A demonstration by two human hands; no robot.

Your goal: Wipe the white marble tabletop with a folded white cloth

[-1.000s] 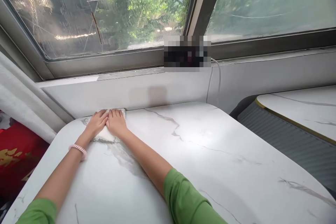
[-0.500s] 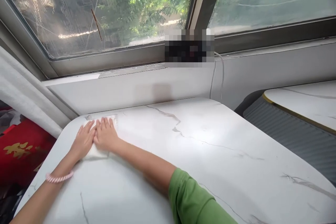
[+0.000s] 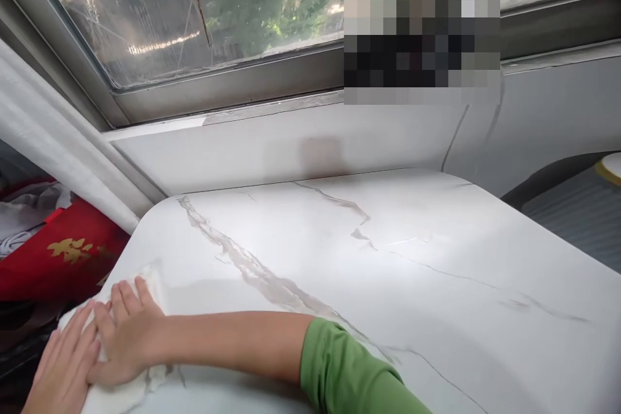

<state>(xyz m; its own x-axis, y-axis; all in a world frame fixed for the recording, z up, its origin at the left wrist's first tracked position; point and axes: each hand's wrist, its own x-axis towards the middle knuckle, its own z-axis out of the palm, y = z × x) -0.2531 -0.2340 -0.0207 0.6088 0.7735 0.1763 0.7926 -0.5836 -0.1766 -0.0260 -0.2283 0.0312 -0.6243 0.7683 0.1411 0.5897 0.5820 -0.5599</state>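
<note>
1. On the left side of the white, grey-veined, round-cornered table (image 3: pixel 436 233), the right hand (image 3: pixel 129 336) lies palm down, fingers extended, on a soft white cloth (image 3: pixel 119 396), nothing pinched.
2. Touching it, the left hand (image 3: pixel 65 362) is likewise flat and open-fingered, nearer the table's left edge.
3. The cloth lies directly beneath, showing past the right fingertips and below that palm; its long axis is too covered to tell.
4. Beyond that edge sits a red, gold-marked bag (image 3: pixel 103 228).
</note>
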